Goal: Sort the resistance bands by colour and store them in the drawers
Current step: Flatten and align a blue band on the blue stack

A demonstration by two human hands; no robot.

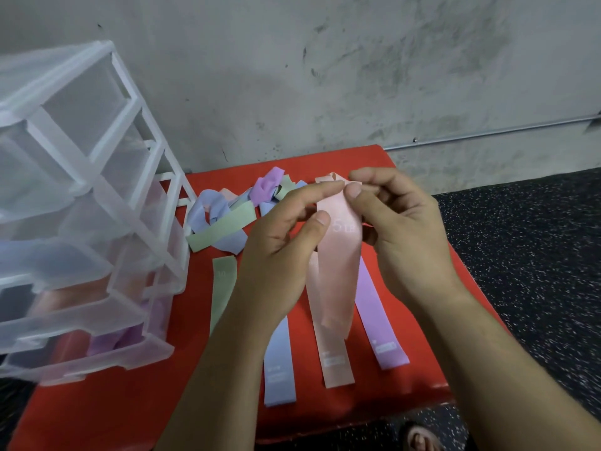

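The left grip [286, 236] and right grip [400, 222] both pinch the top of a pink band [341, 265], which hangs with its long axis upright over the red desk [130, 402]. Under it, four lie flat side by side, lengthwise toward the viewer: one green band [222, 288], one blue band [279, 369], a second pink band [336, 362] and one purple band [380, 320]. A tangled pile [227, 216] lies behind them, beside the drawers [81, 222].

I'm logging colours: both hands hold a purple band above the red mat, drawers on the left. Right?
No. The head view shows the left hand and right hand holding a pink band, not purple; the red mat and drawers are as stated.
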